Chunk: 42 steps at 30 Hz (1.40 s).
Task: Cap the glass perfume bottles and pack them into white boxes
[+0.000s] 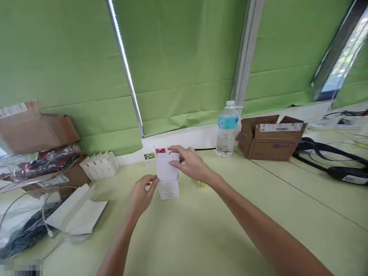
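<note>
A small white carton (169, 190) with fine printed text on its front stands on the table in front of me. Its plain white upper panel (166, 169) rises above the printed part. My left hand (143, 193) pinches the carton's left edge between thumb and fingertips. From the right, my right hand (190, 164) grips the panel's upper right side, thumb in front and fingers curled over the top. Behind the carton are small cards with a red and a green picture (149, 156). Part of a gold-coloured object (202, 184) shows below my right wrist, mostly hidden.
A large water bottle (226, 130) and an open brown cardboard box (270, 143) stand at the back right, with a black strap-like device (330, 157) beyond. To the left are a white slotted rack (100, 165), an open white box (80, 214), cables and bagged items.
</note>
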{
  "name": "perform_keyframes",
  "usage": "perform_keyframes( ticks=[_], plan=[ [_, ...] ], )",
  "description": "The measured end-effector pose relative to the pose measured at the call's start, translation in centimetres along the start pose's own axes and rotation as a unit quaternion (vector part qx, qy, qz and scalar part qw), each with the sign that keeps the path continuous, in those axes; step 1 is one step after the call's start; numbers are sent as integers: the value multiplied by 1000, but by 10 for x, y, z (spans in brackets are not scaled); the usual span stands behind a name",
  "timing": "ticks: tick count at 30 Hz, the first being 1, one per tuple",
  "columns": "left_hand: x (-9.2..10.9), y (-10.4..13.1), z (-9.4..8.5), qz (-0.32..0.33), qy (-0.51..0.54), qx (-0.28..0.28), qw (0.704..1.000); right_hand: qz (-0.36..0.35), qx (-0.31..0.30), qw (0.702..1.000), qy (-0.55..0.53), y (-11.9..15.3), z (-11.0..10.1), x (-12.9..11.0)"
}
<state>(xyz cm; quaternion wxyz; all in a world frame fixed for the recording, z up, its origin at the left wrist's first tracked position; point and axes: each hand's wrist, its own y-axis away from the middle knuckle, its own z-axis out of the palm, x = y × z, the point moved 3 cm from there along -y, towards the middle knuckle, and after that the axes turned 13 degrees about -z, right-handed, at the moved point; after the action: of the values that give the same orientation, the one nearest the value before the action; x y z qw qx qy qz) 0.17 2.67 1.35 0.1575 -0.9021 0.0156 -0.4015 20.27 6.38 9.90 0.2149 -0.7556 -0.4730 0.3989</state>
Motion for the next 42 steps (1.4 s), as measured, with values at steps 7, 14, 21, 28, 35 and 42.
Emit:
perform_keyframes(
  ticks=[7,14,21,28,35,42],
  plan=[
    [7,3,1,-3,-39,1,999,-65,-5,996,57,-1,2,-5],
    [11,5,2,-41,-89,14,995,-89,-75,974,193,6,15,-12],
    [14,9,1,-56,-119,19,991,-55,-200,957,203,19,43,-3],
    [2,7,14,-76,24,-2,997,-28,-223,956,187,19,40,8],
    [-18,14,43,-93,144,-146,974,0,-214,969,127,16,21,2],
    [-43,13,34,-129,126,-49,982,46,-157,980,116,10,-14,-2]
  ],
)
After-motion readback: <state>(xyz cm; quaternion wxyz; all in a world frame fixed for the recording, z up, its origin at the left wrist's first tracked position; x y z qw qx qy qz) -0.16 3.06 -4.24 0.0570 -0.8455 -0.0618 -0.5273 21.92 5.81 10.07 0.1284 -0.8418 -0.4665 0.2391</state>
